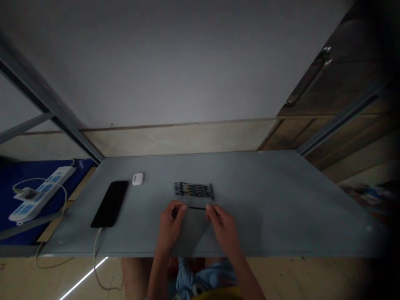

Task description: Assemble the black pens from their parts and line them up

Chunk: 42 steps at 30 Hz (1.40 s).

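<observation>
A thin black rod (197,208) is stretched level between my two hands, above the near middle of the grey table. My left hand (171,221) pinches its left end between thumb and fingers. The right end is pinched by my right hand (221,221). Just beyond the hands lies a cluster of dark, slender pieces (193,190), several side by side, with some yellowish parts among them. At the cluster's right end, a short dark piece (211,191) lies crosswise.
On the grey table (281,204) a black phone (110,204) lies at the left, a cable (96,254) running off the front edge. Beyond it sits a white earphone case (138,179). A white power strip (42,195) rests on a blue surface farther left.
</observation>
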{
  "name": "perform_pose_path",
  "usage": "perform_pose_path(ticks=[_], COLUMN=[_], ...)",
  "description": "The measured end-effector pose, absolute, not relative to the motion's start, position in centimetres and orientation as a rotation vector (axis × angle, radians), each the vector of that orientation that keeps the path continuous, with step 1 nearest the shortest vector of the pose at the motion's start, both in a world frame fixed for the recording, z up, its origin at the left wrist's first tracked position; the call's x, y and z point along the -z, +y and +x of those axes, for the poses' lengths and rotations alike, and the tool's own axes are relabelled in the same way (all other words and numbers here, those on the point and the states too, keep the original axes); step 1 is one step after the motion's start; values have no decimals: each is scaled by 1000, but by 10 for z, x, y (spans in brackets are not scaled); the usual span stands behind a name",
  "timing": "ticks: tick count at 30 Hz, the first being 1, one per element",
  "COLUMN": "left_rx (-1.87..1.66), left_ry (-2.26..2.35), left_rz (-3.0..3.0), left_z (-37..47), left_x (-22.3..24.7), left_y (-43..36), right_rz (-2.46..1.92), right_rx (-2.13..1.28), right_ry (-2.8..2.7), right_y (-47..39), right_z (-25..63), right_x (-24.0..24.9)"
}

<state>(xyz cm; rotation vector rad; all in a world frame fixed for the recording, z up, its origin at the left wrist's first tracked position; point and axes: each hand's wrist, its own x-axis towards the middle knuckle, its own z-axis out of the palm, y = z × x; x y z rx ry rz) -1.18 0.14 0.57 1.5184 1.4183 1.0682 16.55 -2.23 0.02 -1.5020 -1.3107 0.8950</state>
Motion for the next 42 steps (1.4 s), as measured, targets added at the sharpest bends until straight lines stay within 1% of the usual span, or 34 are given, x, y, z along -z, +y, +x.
perform_pose_path(ticks=[3,9,14,18,24,31,37,42], left_rx=[-1131,-1260,-1299,-1286,-1318,-1230,-1210,-1196], left_ry=[1418,1479,1680,1787,1683,1635,1612,1577], left_rz=[1453,1335,1243,1285,1274,1380,1373,1372], left_z=[-12,1,20,23,24,16,12,12], left_x=[-8,-8,-5,-5,-4,-4,-9,-8], left_y=[8,20,16,5,-2,-6,-10,-9], right_rz=[-1530,-1437,-1423,-1416,-1448,-1414,-1333,-1384], right_rx=[-852,-979,-1034,-1071,-1041,-995,-1102,-1066], right_ry=[-1286,-1422,-1379,-1374,-1338,-1257,-1191,-1131], right_y=[-14,6,5,-5,-13,-16,-20,-21], right_z=[157,165,173,171,169,171,172,170], right_x=[-6,-21,-15,-12,-17,-12,-5,-6])
